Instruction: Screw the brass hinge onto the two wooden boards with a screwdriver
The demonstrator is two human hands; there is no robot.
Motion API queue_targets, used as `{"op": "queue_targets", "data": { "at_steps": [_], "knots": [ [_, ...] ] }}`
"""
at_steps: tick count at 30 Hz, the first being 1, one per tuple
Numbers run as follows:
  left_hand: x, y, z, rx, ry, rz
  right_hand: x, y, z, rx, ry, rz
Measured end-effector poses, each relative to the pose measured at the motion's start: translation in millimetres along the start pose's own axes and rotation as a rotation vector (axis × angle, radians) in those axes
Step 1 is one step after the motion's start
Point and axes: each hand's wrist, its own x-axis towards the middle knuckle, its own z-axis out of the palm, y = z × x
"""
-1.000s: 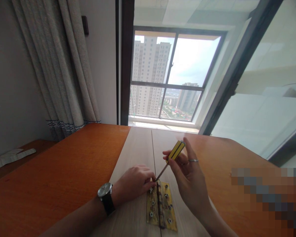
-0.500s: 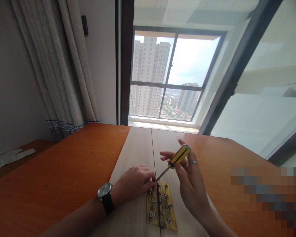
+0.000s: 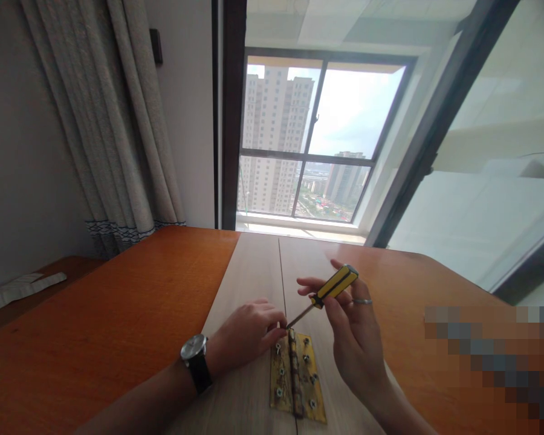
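Note:
My right hand (image 3: 356, 329) grips the yellow and black handle of a screwdriver (image 3: 338, 285), its shaft slanting down to the left. The fingertips of my left hand (image 3: 256, 326) are pinched together at the screwdriver's tip, near the top of a brass hinge (image 3: 295, 377). Whatever lies between those fingers is too small and covered to make out. The worn hinge lies opened flat across the seam of two pale boards (image 3: 258, 266). Several screws (image 3: 312, 403) stand in its two leaves, some of them raised or tilted.
The boards lie on an orange-brown wooden table (image 3: 163, 290). A white strip (image 3: 31, 287) lies on a lower surface at the far left, by a grey curtain (image 3: 136, 121). Beyond the table's far edge is a window (image 3: 306, 154). A blurred patch covers the right side.
The screwdriver and my right hand have shifted slightly to the right. My left fingers remain pinched at the tip, a touch higher than before.

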Motion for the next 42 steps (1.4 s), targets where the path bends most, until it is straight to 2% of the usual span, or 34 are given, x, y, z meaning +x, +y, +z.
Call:
{"op": "queue_targets", "data": {
  "at_steps": [8, 14, 18, 27, 33, 37, 42],
  "knots": [
    [0.5, -3.6, -0.1, 0.015, 0.167, 0.021, 3.4, 0.9, -1.3, 0.047, 0.047, -0.049],
    [3.3, -10.5, -2.5, 0.044, 0.183, -0.017, 5.0, -6.9, 2.4, 0.17, 0.107, -0.083],
    [3.1, -18.8, -5.1, 0.132, 0.173, 0.012, 5.8, -8.3, 3.0, 0.171, 0.124, -0.046],
    [-0.1, -40.6, -12.4, 0.415, 0.073, 0.065, -0.6, -4.4, 1.6, 0.134, -0.053, -0.005],
    [-2.0, -38.7, -12.7, 0.369, 0.011, 0.051, -3.7, -3.5, 0.5, 0.116, -0.156, 0.019],
    [-2.7, -33.5, -14.4, 0.332, 0.013, 0.04, -6.1, -2.3, -0.3, 0.118, -0.227, 0.045],
    [-3.0, -27.8, -16.2, 0.273, 0.02, 0.053, -6.6, -1.4, -1.1, 0.127, -0.247, 0.033]
  ]
}}
